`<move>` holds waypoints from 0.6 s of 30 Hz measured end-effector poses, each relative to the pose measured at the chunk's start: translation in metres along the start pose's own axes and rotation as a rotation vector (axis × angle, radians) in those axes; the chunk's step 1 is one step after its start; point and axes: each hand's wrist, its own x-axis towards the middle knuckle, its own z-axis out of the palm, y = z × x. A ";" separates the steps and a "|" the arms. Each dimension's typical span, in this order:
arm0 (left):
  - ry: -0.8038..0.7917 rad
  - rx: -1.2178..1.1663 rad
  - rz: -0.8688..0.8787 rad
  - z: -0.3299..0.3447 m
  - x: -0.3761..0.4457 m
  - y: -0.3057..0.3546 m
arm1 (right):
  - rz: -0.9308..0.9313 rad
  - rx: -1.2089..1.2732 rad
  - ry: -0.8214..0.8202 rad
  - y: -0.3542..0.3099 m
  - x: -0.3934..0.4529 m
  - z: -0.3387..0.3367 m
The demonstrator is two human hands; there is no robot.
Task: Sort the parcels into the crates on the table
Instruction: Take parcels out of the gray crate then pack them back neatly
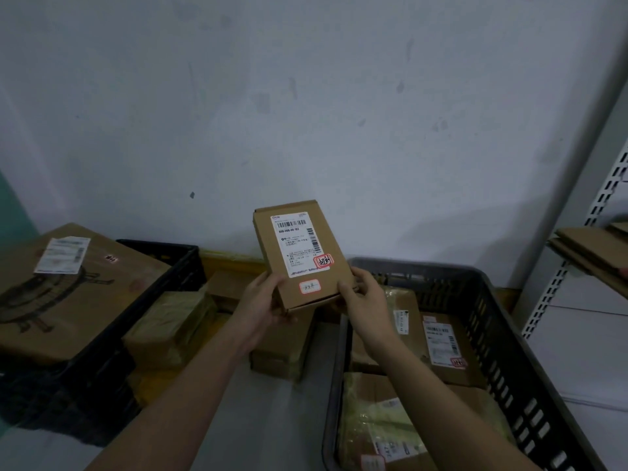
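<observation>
A small flat cardboard parcel [299, 253] with a white shipping label and two red-bordered stickers is held upright in front of me, above the table. My left hand [263, 300] grips its lower left corner. My right hand [363, 294] grips its lower right edge. A grey crate [503, 338] at the right holds several parcels. A black crate [176, 263] at the left carries a large cardboard box [71, 294] across its top.
Several loose brown parcels [173, 331] lie on the table between the two crates, under my hands. A white slotted shelf upright [577, 253] with flattened cardboard [591, 253] stands at the right. A plain wall is straight ahead.
</observation>
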 end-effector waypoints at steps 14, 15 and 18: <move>-0.085 0.206 -0.017 0.030 0.003 -0.017 | 0.033 0.070 0.038 0.028 0.004 -0.043; -0.102 0.200 -0.021 0.034 0.003 -0.019 | 0.031 0.027 0.047 0.032 0.005 -0.048; -0.111 0.204 -0.011 0.047 0.005 -0.028 | -0.029 -0.257 0.110 0.041 0.008 -0.063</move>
